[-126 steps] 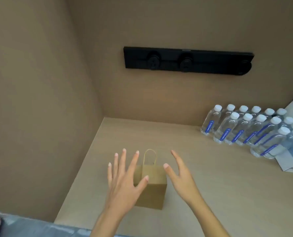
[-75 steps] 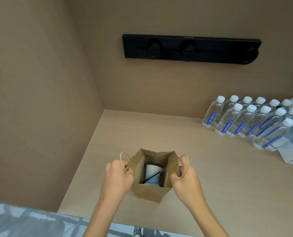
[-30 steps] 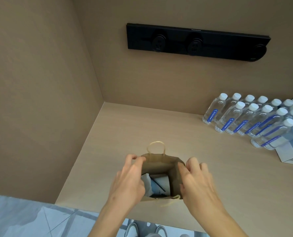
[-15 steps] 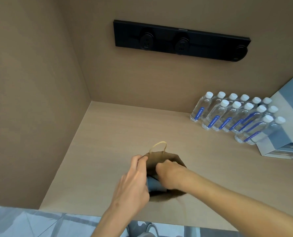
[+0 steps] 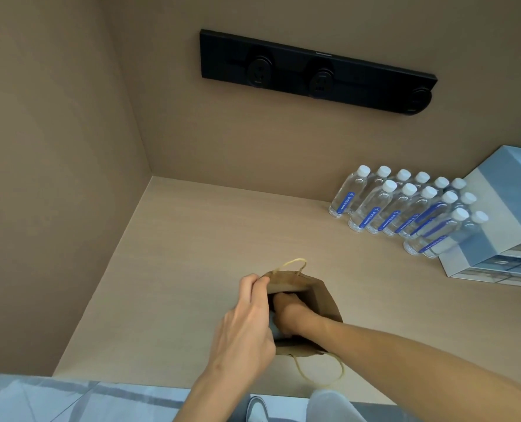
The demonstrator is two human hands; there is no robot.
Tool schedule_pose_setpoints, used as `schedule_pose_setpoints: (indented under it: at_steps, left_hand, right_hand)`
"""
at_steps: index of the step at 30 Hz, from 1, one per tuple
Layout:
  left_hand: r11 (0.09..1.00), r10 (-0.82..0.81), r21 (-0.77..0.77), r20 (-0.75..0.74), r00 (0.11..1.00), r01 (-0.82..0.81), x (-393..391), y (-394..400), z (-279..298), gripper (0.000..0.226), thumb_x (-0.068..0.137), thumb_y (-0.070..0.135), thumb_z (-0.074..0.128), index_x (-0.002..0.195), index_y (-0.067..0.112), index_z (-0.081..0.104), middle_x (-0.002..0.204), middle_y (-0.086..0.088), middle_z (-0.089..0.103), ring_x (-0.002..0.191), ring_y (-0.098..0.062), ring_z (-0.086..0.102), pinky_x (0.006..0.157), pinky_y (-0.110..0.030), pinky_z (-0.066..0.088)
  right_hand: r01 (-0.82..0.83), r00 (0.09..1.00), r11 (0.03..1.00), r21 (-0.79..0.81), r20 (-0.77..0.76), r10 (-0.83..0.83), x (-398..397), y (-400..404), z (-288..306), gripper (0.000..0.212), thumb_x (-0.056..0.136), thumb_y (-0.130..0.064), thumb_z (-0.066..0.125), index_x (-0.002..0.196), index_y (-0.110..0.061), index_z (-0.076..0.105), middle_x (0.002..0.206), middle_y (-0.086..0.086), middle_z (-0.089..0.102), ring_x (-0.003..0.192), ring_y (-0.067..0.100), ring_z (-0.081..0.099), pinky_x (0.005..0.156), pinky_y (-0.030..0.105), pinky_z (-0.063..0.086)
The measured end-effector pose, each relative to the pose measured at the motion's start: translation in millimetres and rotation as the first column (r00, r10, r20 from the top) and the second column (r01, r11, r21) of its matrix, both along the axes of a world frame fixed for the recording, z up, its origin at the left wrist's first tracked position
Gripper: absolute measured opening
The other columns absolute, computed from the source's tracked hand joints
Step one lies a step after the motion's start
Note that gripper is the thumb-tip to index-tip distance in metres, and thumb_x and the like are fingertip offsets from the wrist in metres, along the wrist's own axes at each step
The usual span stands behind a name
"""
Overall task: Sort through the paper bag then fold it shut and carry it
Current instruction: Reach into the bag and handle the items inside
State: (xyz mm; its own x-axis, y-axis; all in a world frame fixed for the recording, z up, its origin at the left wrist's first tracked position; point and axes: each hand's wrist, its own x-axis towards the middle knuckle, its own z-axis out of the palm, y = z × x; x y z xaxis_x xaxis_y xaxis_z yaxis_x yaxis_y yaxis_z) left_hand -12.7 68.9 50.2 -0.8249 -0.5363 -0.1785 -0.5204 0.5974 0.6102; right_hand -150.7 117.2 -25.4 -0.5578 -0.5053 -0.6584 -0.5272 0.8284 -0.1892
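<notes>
Clear water bottles [image 5: 405,208] with white caps stand in rows at the back right of the pale wood tabletop [image 5: 192,254], beside a blue-and-white box [image 5: 502,226], under a black socket strip [image 5: 314,73] on the tan wall. Near the front edge, the brown paper bag [image 5: 323,303] stands open. The left hand [image 5: 247,327] has its fingers pinched on the rim, and the right hand [image 5: 289,312] is sunk inside, grip hidden.
</notes>
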Motion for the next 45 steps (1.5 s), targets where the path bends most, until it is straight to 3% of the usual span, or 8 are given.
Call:
schedule_pose_setpoints:
  at_steps: [8, 14, 17, 22, 34, 39, 42, 45]
  left_hand:
    - [0.997, 0.015, 0.07, -0.081, 0.997, -0.01, 0, -10, -6, 0.076, 0.071, 0.001, 0.044, 0.141, 0.028, 0.027, 0.145, 0.014, 0.022, 0.093, -0.03, 0.062, 0.077, -0.043, 0.052]
    - [0.994, 0.021, 0.112, -0.122, 0.992, -0.007, 2, -16, -11, 0.077, 0.07, 0.001, 0.041, 0.14, 0.029, 0.029, 0.144, 0.018, 0.021, 0.093, -0.028, 0.06, 0.079, -0.044, 0.052]
    - [0.992, 0.014, 0.122, -0.138, 0.99, 0.003, 2, -17, -14, 0.076, 0.069, 0.001, 0.041, 0.139, 0.029, 0.03, 0.143, 0.018, 0.022, 0.085, -0.027, 0.061, 0.077, -0.045, 0.053]
    - [0.992, 0.014, 0.124, -0.154, 0.988, 0.005, 1, -17, -15, 0.077, 0.068, 0.003, 0.039, 0.139, 0.029, 0.029, 0.143, 0.019, 0.022, 0.088, -0.026, 0.06, 0.078, -0.044, 0.053]
    - [0.989, 0.059, 0.148, -0.195, 0.979, -0.03, -4, -22, -14, 0.075, 0.074, -0.005, 0.041, 0.14, 0.03, 0.033, 0.14, 0.021, 0.025, 0.095, -0.019, 0.057, 0.081, -0.037, 0.052]
    - [0.987, 0.087, 0.146, -0.193, 0.977, -0.059, -2, -27, -16, 0.075, 0.073, -0.006, 0.041, 0.141, 0.027, 0.035, 0.141, 0.017, 0.03, 0.097, -0.017, 0.055, 0.081, -0.03, 0.047]
    - [0.988, 0.083, 0.142, -0.201, 0.976, -0.055, -1, -30, -19, 0.075, 0.073, -0.005, 0.043, 0.141, 0.025, 0.035, 0.141, 0.013, 0.033, 0.102, -0.017, 0.054, 0.083, -0.028, 0.044]
    - [0.988, 0.085, 0.143, -0.214, 0.973, -0.055, 0, -33, -21, 0.072, 0.075, -0.005, 0.046, 0.14, 0.024, 0.037, 0.139, 0.011, 0.035, 0.104, -0.018, 0.055, 0.085, -0.03, 0.046]
  right_hand:
    - [-0.116, 0.993, 0.973, -0.199, -0.021, 0.114, 23, -2, 4, 0.028, 0.093, -0.007, 0.05, 0.117, 0.003, 0.058, 0.112, 0.027, 0.063, 0.102, 0.043, 0.061, 0.088, 0.049, 0.05]
    - [-0.021, 0.998, 0.984, -0.178, 0.061, 0.033, 27, -15, 7, 0.018, 0.09, -0.01, 0.051, 0.106, -0.01, 0.06, 0.109, 0.012, 0.064, 0.098, 0.029, 0.063, 0.092, 0.041, 0.053]
    - [-0.204, 0.979, 0.967, -0.152, -0.059, 0.197, 29, -16, 11, 0.019, 0.091, -0.007, 0.048, 0.102, -0.007, 0.063, 0.105, 0.016, 0.067, 0.094, 0.033, 0.066, 0.083, 0.045, 0.056]
    - [-0.283, 0.959, 0.952, -0.112, -0.01, 0.284, 30, -19, 11, 0.021, 0.093, -0.013, 0.05, 0.109, -0.006, 0.061, 0.111, 0.019, 0.065, 0.094, 0.032, 0.063, 0.088, 0.045, 0.054]
    - [-0.211, 0.921, 0.945, -0.251, 0.274, 0.278, 22, -12, 56, 0.043, 0.098, -0.004, 0.044, 0.14, 0.004, 0.041, 0.142, 0.029, 0.046, 0.134, 0.043, 0.042, 0.114, 0.049, 0.033]
    - [-0.267, 0.897, 0.954, -0.135, 0.326, 0.297, 27, -26, 64, 0.019, 0.09, 0.002, 0.042, 0.103, 0.002, 0.057, 0.108, 0.024, 0.063, 0.097, 0.037, 0.06, 0.093, 0.047, 0.052]
    - [-0.356, 0.892, 0.93, -0.096, 0.264, 0.368, 17, -31, 81, 0.018, 0.089, 0.005, 0.04, 0.094, 0.002, 0.057, 0.085, 0.018, 0.061, 0.067, 0.027, 0.054, 0.057, 0.034, 0.05]
    - [-0.374, 0.891, 0.927, -0.025, 0.269, 0.367, 3, -37, 98, 0.025, 0.092, 0.003, 0.039, 0.111, 0.0, 0.056, 0.101, 0.02, 0.068, 0.062, 0.023, 0.056, 0.045, 0.027, 0.045]
